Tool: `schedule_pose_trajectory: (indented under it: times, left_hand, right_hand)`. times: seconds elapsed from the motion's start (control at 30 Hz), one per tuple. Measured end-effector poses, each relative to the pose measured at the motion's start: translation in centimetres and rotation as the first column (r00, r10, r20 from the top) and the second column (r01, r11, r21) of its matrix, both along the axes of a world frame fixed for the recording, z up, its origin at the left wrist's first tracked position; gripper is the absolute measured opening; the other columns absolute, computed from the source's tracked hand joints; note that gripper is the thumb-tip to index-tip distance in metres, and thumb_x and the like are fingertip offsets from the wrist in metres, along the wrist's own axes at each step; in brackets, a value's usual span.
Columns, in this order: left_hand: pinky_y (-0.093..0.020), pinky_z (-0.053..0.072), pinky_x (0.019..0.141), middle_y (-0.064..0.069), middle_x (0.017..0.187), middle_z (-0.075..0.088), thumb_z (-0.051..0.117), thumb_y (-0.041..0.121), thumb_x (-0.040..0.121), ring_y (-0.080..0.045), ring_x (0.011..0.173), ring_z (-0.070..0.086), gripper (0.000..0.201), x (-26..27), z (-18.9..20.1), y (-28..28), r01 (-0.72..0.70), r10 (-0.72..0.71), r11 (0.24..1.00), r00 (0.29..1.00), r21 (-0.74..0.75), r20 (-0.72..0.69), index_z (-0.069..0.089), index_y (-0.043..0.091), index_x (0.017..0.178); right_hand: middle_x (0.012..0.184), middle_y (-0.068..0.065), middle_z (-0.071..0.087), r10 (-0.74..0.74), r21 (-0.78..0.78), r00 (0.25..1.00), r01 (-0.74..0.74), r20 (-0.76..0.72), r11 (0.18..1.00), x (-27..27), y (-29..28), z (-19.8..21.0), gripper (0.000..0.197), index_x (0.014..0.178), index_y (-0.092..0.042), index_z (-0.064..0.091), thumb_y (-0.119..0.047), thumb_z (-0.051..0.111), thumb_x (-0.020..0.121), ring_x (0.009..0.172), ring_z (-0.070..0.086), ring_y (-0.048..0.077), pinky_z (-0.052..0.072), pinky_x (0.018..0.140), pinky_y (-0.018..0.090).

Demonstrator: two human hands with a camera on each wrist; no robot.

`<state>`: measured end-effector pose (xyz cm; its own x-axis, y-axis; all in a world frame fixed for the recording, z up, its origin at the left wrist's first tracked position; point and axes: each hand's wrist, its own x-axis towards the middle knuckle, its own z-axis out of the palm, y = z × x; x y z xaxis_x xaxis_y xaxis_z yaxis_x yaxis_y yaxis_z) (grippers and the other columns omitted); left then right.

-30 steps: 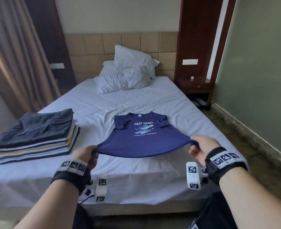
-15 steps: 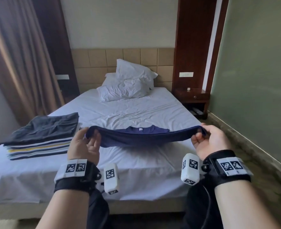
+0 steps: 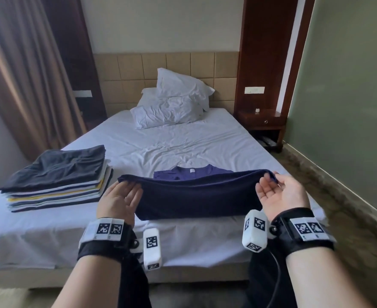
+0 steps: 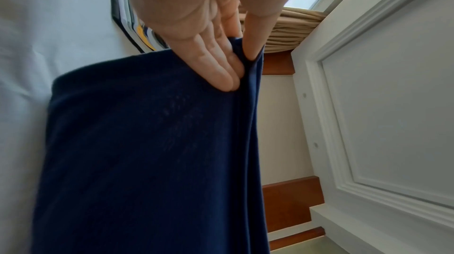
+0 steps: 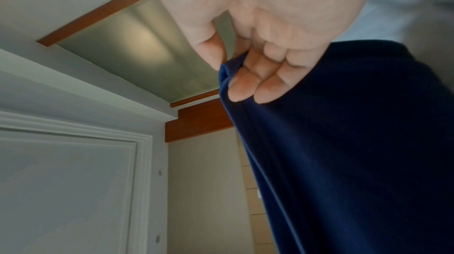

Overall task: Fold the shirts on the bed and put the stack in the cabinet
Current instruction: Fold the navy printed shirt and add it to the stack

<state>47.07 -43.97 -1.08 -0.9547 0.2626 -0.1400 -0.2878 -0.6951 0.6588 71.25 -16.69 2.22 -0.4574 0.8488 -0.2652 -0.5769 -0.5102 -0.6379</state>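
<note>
Bed (image 3: 183, 150), white sheet, fills the middle of the head view. 2 white pillows (image 3: 172, 105) lie piled at the far end against the tiled headboard (image 3: 223, 70). Brown curtain (image 3: 21, 81) hangs at far left; a wooden nightstand (image 3: 262, 121) stands at far right.

Stack of folded shirts (image 3: 58, 176) sits on the near left of the bed, a dark grey shirt on top, with white, yellow and navy edges below it.

Navy shirt (image 3: 196, 196) lies across the near middle of the bed. Its hem edge is lifted off the sheet and carried toward the collar, which lies flat on the far side.

Left hand (image 3: 118, 201), palm up, pinches the left corner of the hem between thumb and fingers (image 4: 216, 64). Right hand (image 3: 280, 196), palm up, pinches the right corner the same way, fingers (image 5: 255, 81) curled over the cloth edge.
</note>
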Motion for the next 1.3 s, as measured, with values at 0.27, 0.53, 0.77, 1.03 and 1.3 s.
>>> schedule_pose_trajectory:
  times: [0.27,0.53,0.77,1.03,1.3]
  left_hand:
    - [-0.020,0.057,0.055,0.002,0.066,0.072,0.065,0.019,0.098,-0.012,0.059,0.072,0.017,-5.7,-2.3,4.0,0.009,0.026,0.985,0.980,-0.175,0.197,0.062,0.013,0.114]
    - [-0.030,0.062,0.068,-0.004,0.077,0.077,0.061,0.015,0.100,-0.025,0.096,0.075,0.016,-14.5,-6.3,10.5,0.078,0.006,0.963,0.952,-0.259,0.306,0.065,0.010,0.114]
    - [-0.030,0.062,0.065,-0.004,0.081,0.079,0.059,0.018,0.101,-0.022,0.076,0.078,0.035,-22.1,-9.8,16.2,0.123,0.003,0.937,0.933,-0.327,0.359,0.061,0.010,0.135]
    - [-0.029,0.063,0.071,-0.004,0.082,0.078,0.056,0.018,0.102,-0.020,0.078,0.076,0.029,-28.9,-10.6,21.1,0.108,0.027,0.930,0.933,-0.351,0.359,0.062,0.010,0.129]
    - [-0.028,0.059,0.070,-0.006,0.100,0.072,0.052,0.018,0.105,-0.022,0.102,0.070,0.027,-32.8,-12.1,23.5,0.196,-0.032,0.897,0.923,-0.397,0.384,0.059,0.009,0.129]
  right_hand:
    - [0.103,0.007,0.070,0.009,-0.062,0.993,-0.002,0.117,0.998,-6.3,4.3,-2.2,0.022,0.108,-0.013,0.065,-0.024,0.049,0.097,0.101,0.070,0.024,0.056,0.088,0.039]
    - [0.117,0.006,0.071,0.089,-0.107,0.976,-0.069,0.200,0.992,-14.3,10.8,-6.2,0.028,0.113,-0.014,0.064,-0.032,0.047,0.100,0.108,0.070,0.023,0.052,0.100,0.038]
    - [0.128,0.007,0.066,0.214,-0.141,0.947,-0.183,0.242,0.973,-21.3,18.0,-10.1,0.046,0.136,-0.011,0.055,-0.039,0.044,0.101,0.118,0.063,0.022,0.044,0.111,0.039]
    - [0.128,0.010,0.066,0.261,-0.154,0.925,-0.225,0.277,0.962,-27.8,23.8,-11.4,0.055,0.147,-0.011,0.046,-0.040,0.046,0.101,0.119,0.062,0.024,0.042,0.112,0.040]
    - [0.132,0.010,0.062,0.280,-0.137,0.877,-0.245,0.390,0.960,-32.2,26.1,-12.6,0.059,0.151,-0.009,0.040,-0.038,0.049,0.101,0.124,0.059,0.025,0.043,0.111,0.038]
